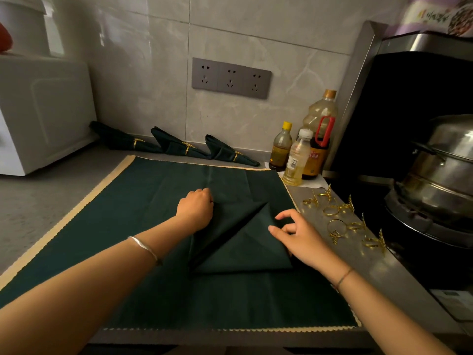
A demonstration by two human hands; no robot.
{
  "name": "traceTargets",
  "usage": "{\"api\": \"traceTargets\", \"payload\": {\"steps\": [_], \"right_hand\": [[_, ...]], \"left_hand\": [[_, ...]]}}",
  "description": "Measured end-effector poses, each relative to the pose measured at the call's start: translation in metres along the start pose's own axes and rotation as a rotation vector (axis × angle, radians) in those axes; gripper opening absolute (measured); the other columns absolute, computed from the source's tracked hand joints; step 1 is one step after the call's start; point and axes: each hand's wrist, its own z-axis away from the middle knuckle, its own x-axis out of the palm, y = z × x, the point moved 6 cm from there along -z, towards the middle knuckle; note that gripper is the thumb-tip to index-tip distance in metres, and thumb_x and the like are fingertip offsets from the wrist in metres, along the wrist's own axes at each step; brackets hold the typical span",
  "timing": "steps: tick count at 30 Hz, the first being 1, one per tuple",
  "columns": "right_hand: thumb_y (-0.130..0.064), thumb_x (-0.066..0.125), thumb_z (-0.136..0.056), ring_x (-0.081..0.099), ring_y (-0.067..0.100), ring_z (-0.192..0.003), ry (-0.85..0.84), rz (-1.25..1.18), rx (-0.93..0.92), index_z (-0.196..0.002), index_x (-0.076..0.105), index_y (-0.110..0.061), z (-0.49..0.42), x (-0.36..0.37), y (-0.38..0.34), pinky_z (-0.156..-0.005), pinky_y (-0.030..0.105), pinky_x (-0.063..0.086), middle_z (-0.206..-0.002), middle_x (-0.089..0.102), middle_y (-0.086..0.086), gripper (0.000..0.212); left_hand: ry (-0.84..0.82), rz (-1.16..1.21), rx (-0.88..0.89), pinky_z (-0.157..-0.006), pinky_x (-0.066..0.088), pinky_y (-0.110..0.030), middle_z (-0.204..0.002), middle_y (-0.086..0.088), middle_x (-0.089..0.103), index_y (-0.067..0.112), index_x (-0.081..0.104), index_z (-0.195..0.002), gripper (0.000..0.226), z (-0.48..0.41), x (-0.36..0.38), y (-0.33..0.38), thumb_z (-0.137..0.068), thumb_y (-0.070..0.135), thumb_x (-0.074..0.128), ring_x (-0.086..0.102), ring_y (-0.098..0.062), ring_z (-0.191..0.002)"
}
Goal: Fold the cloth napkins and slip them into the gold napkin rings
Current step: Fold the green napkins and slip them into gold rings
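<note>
Dark green mat with a cream scalloped edge covers the counter. At its centre lies the half-folded green napkin. The left hand grips the napkin's ten o'clock corner with curled fingers. The right hand sits at its three o'clock edge, thumb on the cloth, forefinger arched; whether it pinches, I cannot tell. Gold rings lie near, at that hand's three o'clock.

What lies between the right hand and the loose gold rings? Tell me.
In the head view, only a bare strip of grey countertop separates the right hand from the gold napkin rings.
</note>
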Motion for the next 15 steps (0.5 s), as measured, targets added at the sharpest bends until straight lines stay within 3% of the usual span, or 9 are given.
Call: {"api": "traceTargets", "payload": {"steps": [3, 5, 9, 12, 15], "right_hand": [[-0.033, 0.061, -0.089, 0.052, 0.018, -0.059, 0.074, -0.009, 0.048, -0.1, 0.049, -0.022, -0.015, -0.004, 0.005, -0.061, 0.033, 0.041, -0.07, 0.061, 0.013, 0.02], [-0.036, 0.061, -0.088, 0.057, 0.019, -0.066, 0.1, 0.021, 0.052, -0.101, 0.047, -0.023, -0.026, -0.002, 0.006, -0.066, 0.035, 0.045, -0.071, 0.06, 0.004, 0.023], [-0.028, 0.063, -0.088, 0.058, 0.02, -0.074, 0.165, -0.006, 0.058, -0.108, 0.042, -0.02, -0.042, 0.005, 0.005, -0.07, 0.035, 0.048, -0.074, 0.056, 0.003, 0.03], [-0.011, 0.06, -0.089, 0.05, 0.013, -0.063, 0.288, -0.054, 0.025, -0.106, 0.038, -0.018, -0.043, 0.005, 0.002, -0.063, 0.027, 0.039, -0.066, 0.052, 0.0, 0.028], [-0.006, 0.054, -0.091, 0.049, 0.014, -0.061, 0.377, -0.008, -0.019, -0.106, 0.036, -0.019, -0.037, 0.006, 0.0, -0.057, 0.025, 0.037, -0.065, 0.049, -0.001, 0.027]], "left_hand": [[0.013, 0.07, 0.054, -0.102, 0.038, -0.04, -0.141, -0.01, 0.041, 0.01, 0.035, -0.139, 0.046, 0.016, 0.0, 0.006, -0.099, 0.032, 0.043, 0.039, -0.029, -0.13], [-0.028, 0.097, 0.093, -0.113, 0.026, -0.04, -0.154, -0.007, 0.027, 0.014, 0.018, -0.151, 0.061, 0.035, 0.003, 0.012, -0.099, 0.038, 0.041, 0.024, -0.028, -0.142], [-0.121, 0.024, 0.139, -0.119, 0.004, -0.035, -0.161, -0.002, 0.002, 0.019, 0.002, -0.153, 0.064, 0.07, 0.013, 0.021, -0.101, 0.045, 0.029, -0.001, -0.023, -0.148], [-0.182, 0.06, 0.098, -0.118, -0.001, -0.033, -0.16, -0.004, -0.007, 0.012, -0.003, -0.153, 0.068, 0.083, 0.022, 0.024, -0.101, 0.047, 0.026, -0.009, -0.023, -0.147], [-0.199, 0.032, 0.078, -0.117, -0.005, -0.033, -0.16, -0.007, -0.012, 0.008, -0.007, -0.152, 0.074, 0.086, 0.032, 0.025, -0.1, 0.05, 0.025, -0.014, -0.023, -0.146]]}}
